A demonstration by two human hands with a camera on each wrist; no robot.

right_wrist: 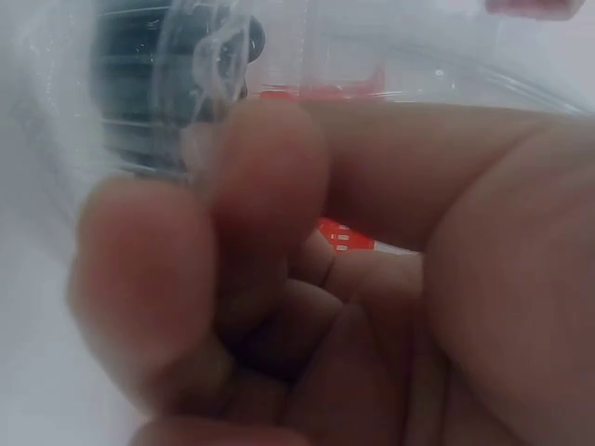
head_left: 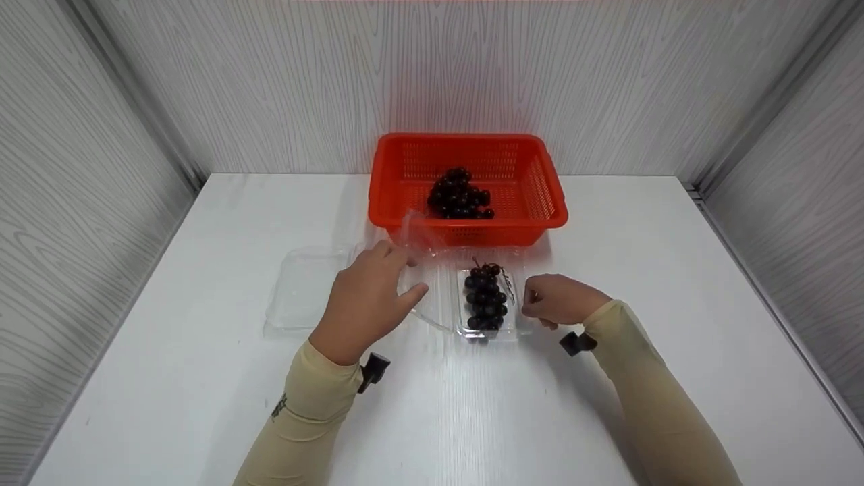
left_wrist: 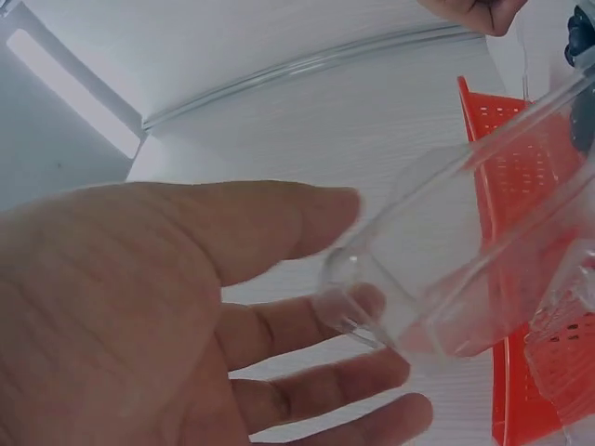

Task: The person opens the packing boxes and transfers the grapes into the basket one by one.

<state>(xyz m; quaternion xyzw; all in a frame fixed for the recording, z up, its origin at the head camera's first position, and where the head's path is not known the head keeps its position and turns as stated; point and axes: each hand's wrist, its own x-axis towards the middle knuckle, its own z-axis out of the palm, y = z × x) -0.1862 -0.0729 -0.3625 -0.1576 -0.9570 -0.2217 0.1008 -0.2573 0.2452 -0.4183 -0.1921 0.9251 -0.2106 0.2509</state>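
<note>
A bunch of dark grapes (head_left: pixel 486 297) lies in a clear plastic clamshell box (head_left: pixel 466 332), its lid (left_wrist: pixel 437 269) opened out to the left. My left hand (head_left: pixel 371 297) is at the lid's left edge, thumb and fingers spread apart. In the left wrist view the fingertips overlap the lid's corner, with the thumb apart from them. My right hand (head_left: pixel 560 300) is at the box's right side, fingers curled, pinching its rim between thumb and forefinger. In the right wrist view the grapes show blurred through the plastic just past the fingertips.
Behind the box stands a red perforated basket (head_left: pixel 466 236) holding another bunch of dark grapes (head_left: pixel 459 196). A second clear plastic box (head_left: pixel 304 290) lies on the white table (head_left: pixel 439 418), left of my left hand. Pale wood-grained panels (head_left: pixel 283 88) close in the back and sides.
</note>
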